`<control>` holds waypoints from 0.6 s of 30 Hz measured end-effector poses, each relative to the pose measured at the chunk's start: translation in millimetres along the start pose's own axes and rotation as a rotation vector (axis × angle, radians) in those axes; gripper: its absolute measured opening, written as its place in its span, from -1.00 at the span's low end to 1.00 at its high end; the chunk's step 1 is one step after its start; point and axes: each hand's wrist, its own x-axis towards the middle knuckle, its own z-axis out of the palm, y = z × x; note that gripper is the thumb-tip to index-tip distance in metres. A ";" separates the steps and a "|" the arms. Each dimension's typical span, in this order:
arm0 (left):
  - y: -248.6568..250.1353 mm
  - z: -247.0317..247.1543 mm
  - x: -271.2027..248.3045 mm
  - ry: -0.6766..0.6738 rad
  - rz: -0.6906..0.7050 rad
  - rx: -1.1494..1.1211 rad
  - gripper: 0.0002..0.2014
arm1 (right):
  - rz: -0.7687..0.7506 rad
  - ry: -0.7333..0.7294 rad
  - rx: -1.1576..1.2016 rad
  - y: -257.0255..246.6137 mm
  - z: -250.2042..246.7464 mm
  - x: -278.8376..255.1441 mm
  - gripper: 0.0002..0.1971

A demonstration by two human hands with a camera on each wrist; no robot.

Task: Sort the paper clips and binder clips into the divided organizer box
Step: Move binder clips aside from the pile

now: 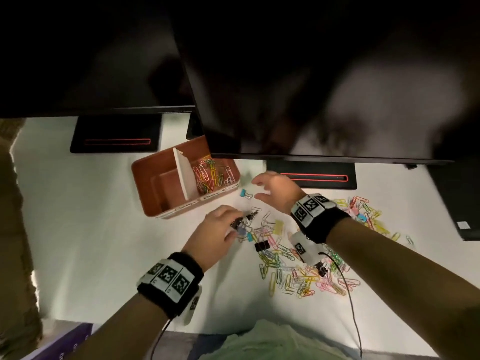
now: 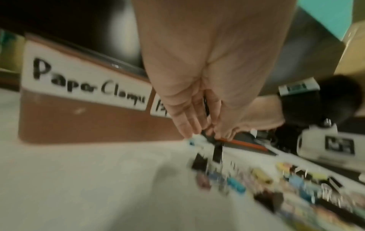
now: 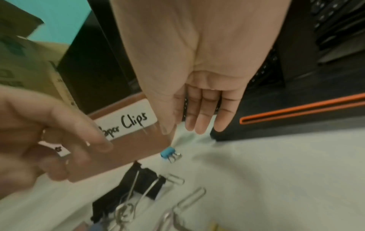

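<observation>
The brown organizer box (image 1: 153,193) has a white divider; its right compartment holds colored paper clips (image 1: 210,175). Its labels read "Paper Clamps" (image 2: 87,87) and "Paper Clips" (image 3: 128,123). My left hand (image 1: 231,224) curls down over black binder clips (image 1: 237,222) just in front of the box. Blur hides whether the fingertips (image 2: 197,129) pinch one. My right hand (image 1: 255,188) hovers with straight fingers (image 3: 199,125) above a small blue binder clip (image 1: 244,193) (image 3: 166,152) that lies beside the box's right corner. A loose pile of paper clips (image 1: 298,268) spreads under my right forearm.
Two dark monitors overhang the white table; their black stands (image 1: 115,140) (image 1: 311,175) sit behind the box. A second heap of clips (image 1: 363,211) lies at right by a black device (image 1: 457,203). A black binder clip (image 1: 262,246) and a yellow one (image 1: 278,226) lie in the pile.
</observation>
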 end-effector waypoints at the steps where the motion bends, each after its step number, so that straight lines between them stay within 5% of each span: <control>1: -4.2 9.0 3.2 -0.035 -0.015 0.019 -0.53 | -0.001 -0.026 -0.008 -1.1 4.6 3.7 -0.59; 13: -36.1 23.9 13.6 0.045 -0.214 -0.106 -0.73 | 0.049 -0.061 0.028 -10.2 26.6 36.3 -0.75; 18: -49.2 23.0 0.4 0.137 -0.266 -0.113 -0.67 | 0.045 0.073 0.086 6.3 14.4 18.6 -0.76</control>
